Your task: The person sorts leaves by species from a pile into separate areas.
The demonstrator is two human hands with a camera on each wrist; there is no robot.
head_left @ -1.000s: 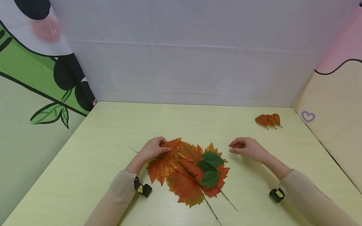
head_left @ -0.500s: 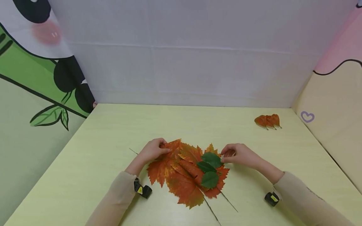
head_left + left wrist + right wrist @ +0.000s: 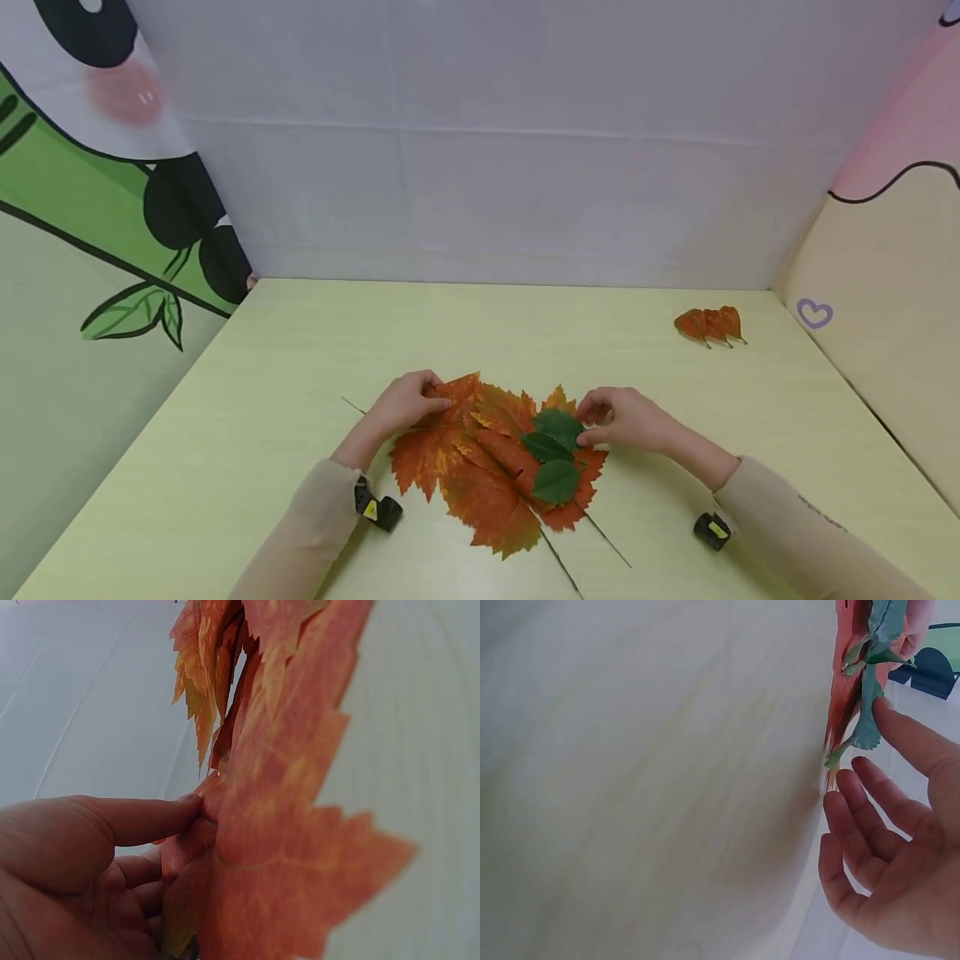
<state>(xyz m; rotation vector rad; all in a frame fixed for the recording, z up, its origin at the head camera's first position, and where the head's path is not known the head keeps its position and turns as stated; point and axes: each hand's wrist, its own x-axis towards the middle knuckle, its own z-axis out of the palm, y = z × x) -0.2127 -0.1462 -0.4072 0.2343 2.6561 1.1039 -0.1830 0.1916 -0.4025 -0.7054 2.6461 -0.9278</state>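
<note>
Orange-red artificial maple leaves [image 3: 487,492] lie overlapped in a fan on the table. My left hand [image 3: 408,402] pinches one at the upper left, thumb [image 3: 154,819] on its face and the other fingers behind it. Several green leaves [image 3: 557,481] with serrated edges sit on the right part of the fan. My right hand [image 3: 626,418] is at the uppermost green leaf [image 3: 866,712]. Its thumb [image 3: 907,735] meets that leaf's edge, while the other fingers are loosely bent below with a gap to the thumb.
Small brown-orange leaves [image 3: 708,325] lie in an overlapping row at the back right. Two thin dark stems [image 3: 558,560] stick out toward the front of the table [image 3: 225,467]. A pale cloth wall [image 3: 510,200] rises behind, with printed panels at both sides.
My right hand has moved left and slightly nearer, from beside the fan to the uppermost green leaf. My left hand keeps its pinch in the same place.
</note>
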